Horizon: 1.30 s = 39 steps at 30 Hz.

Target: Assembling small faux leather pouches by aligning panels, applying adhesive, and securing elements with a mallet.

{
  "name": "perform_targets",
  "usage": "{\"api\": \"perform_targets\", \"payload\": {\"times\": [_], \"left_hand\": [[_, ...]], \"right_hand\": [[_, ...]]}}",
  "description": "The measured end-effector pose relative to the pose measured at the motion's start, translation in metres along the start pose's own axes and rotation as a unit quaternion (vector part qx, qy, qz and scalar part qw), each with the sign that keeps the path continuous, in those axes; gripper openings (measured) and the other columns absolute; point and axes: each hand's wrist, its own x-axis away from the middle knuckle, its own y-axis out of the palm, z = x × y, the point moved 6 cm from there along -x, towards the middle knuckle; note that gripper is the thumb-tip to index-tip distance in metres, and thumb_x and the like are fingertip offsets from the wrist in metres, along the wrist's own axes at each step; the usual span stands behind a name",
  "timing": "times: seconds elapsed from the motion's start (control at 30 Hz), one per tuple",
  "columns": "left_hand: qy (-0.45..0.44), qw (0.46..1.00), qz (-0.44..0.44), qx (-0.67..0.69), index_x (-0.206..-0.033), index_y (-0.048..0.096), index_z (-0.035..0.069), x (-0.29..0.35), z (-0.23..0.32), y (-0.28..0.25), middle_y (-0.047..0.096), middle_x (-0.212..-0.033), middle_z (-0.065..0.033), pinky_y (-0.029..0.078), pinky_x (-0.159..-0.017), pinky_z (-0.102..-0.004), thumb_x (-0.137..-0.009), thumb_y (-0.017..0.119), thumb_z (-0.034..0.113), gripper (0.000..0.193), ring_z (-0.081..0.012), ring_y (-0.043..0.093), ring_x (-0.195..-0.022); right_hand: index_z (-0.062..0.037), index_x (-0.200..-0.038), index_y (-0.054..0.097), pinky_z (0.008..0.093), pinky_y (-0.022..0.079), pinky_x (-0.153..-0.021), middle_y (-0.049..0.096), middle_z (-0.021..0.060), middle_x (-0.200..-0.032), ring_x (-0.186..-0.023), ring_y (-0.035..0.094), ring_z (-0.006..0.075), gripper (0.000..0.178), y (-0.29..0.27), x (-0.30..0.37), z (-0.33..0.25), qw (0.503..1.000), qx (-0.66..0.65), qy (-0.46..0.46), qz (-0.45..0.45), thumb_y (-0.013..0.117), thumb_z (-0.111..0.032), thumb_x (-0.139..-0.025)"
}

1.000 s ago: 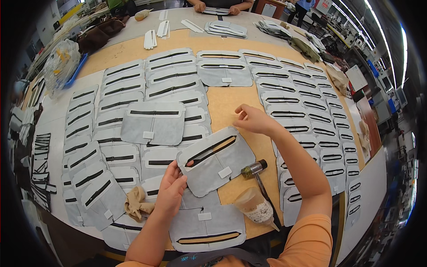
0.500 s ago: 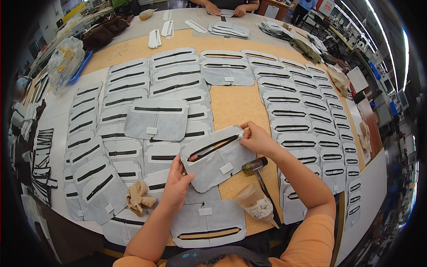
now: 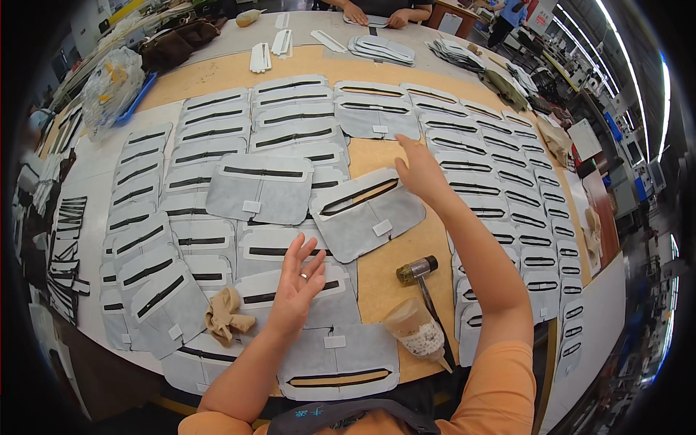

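A grey fabric panel (image 3: 351, 233) with a white-bordered slot edged in black lies tilted in the middle of the table, partly over its neighbours. Just off its upper right corner, my right hand (image 3: 420, 172) hovers with thumb and fingers apart, holding nothing. My left hand (image 3: 299, 284), a ring on one finger, is raised below the panel with fingers spread, above other panels. Another loose panel (image 3: 272, 199) lies to the left. Closest to me is a panel (image 3: 304, 355) with its slot toward my body.
A mallet (image 3: 417, 270) and a cloudy bottle (image 3: 413, 326) with a white crust lie right of centre. A crumpled beige cloth (image 3: 226, 316) sits at left. Overlapping rows of panels (image 3: 464, 185) cover both sides. Across the table, another person's hands (image 3: 377, 17) are near stacked panels (image 3: 380, 49).
Both hands have let go of the panel, which now lies farther away and slightly right. My right hand moved up and away from me; my left hand opened.
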Motion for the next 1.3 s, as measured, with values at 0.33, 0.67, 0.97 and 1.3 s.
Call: {"api": "perform_targets", "payload": {"times": [0.33, 0.67, 0.97, 1.3], "left_hand": [[0.037, 0.999, -0.009, -0.026, -0.147, 0.025, 0.008, 0.005, 0.006, -0.011, 0.030, -0.147, -0.0143, 0.026, -0.113, -0.0387, -0.088, 0.052, 0.003, 0.065, -0.0283, 0.034, -0.135], [0.022, 0.999, -0.031, 0.004, -0.143, 0.031, 0.004, 0.005, 0.009, -0.008, 0.037, -0.144, -0.0132, 0.027, -0.113, -0.0394, -0.093, 0.049, 0.009, 0.054, -0.0281, 0.038, -0.134], [-0.085, 0.989, 0.043, 0.112, -0.141, 0.031, -0.006, 0.006, 0.008, -0.014, 0.044, -0.137, -0.0194, 0.037, -0.108, -0.0366, -0.104, 0.026, 0.044, 0.062, -0.0275, 0.047, -0.125], [-0.093, 0.992, 0.062, 0.050, -0.133, 0.042, -0.002, -0.002, 0.005, -0.024, 0.059, -0.121, -0.0111, 0.044, -0.095, -0.0319, -0.101, 0.038, 0.017, 0.037, -0.0167, 0.056, -0.109]], "right_hand": [[-0.0037, -0.090, 0.064, 0.0381, 0.054, -0.080, 0.065, 0.0107, -0.097, -0.098, 0.062, 0.0275, 0.012, 0.087, -0.074, -0.028, 0.975, 0.205, -0.080, -0.040, 0.055, -0.006, -0.084], [-0.0019, -0.090, 0.059, 0.0425, 0.050, -0.071, 0.063, 0.0181, -0.089, -0.083, 0.063, 0.0344, 0.012, 0.004, -0.074, 0.006, 0.981, -0.004, 0.003, 0.193, 0.056, -0.011, -0.083], [-0.0012, -0.082, 0.049, 0.0340, 0.048, -0.070, 0.062, 0.0165, -0.104, -0.081, 0.059, 0.0255, 0.012, -0.072, 0.100, -0.145, 0.940, 0.058, -0.329, 0.069, 0.060, 0.000, -0.076], [-0.0016, -0.087, 0.056, 0.0307, 0.045, -0.075, 0.058, 0.0140, -0.119, -0.082, 0.056, 0.0197, 0.014, 0.008, 0.179, -0.182, 0.897, -0.011, -0.381, -0.226, 0.057, -0.010, -0.076]]}}
